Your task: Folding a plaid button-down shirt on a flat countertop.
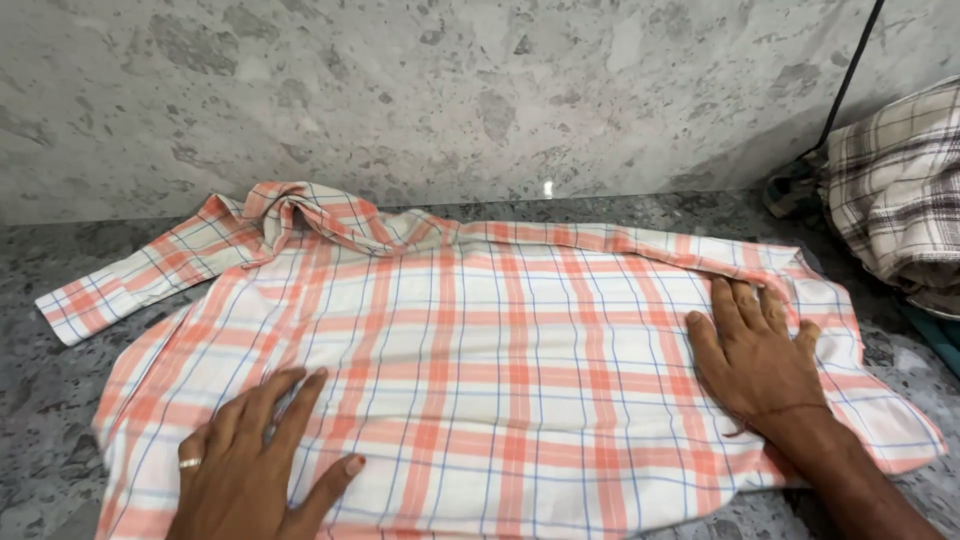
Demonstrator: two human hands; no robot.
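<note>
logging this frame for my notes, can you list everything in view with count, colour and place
shirt: one, white with orange and blue checks, spread flat across the counter
counter: one, grey speckled stone, under the shirt
wall: one, pale grey speckled stone, behind the counter
checked cloth: one, white with brown checks, bunched at the far right
cable: one, black, running down the wall at upper right
ring: one, gold, on a left-hand finger
left hand: flat on the shirt, lower left
right hand: flat on the shirt, right side
</note>
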